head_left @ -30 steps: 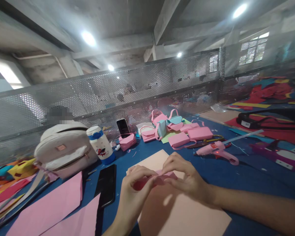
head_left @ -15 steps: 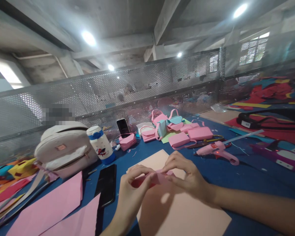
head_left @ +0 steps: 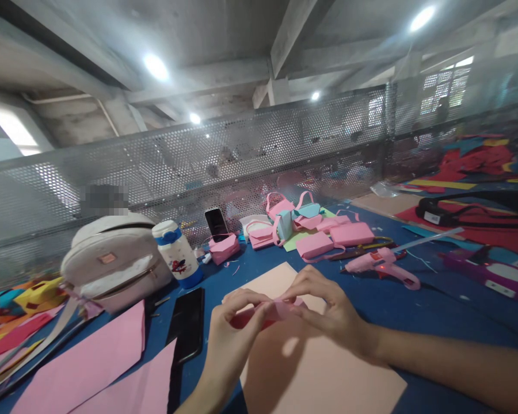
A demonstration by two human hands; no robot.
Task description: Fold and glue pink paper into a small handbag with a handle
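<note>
A folded piece of pink paper point(head_left: 280, 310) is pinched between both my hands. My left hand point(head_left: 238, 322) grips its left end with thumb and fingers closed. At the other end, the fingertips and thumb of my right hand point(head_left: 323, 302) press on it from above and below. Its far side is hidden behind my fingers. Beneath the hands lies a large peach-coloured sheet point(head_left: 319, 374), with their shadow falling across it. Several small pink paper handbags point(head_left: 315, 246) sit beyond my hands, and a pink glue gun point(head_left: 377, 261) with a clear glue stick lies to the right.
Pink sheets point(head_left: 95, 356) and a black phone point(head_left: 187, 322) lie on the left. Behind them stand a white backpack point(head_left: 112, 259) and a blue-and-white bottle point(head_left: 179, 256). A purple device point(head_left: 492, 273) sits at the right. A perforated metal screen point(head_left: 250, 155) borders the blue table's far edge.
</note>
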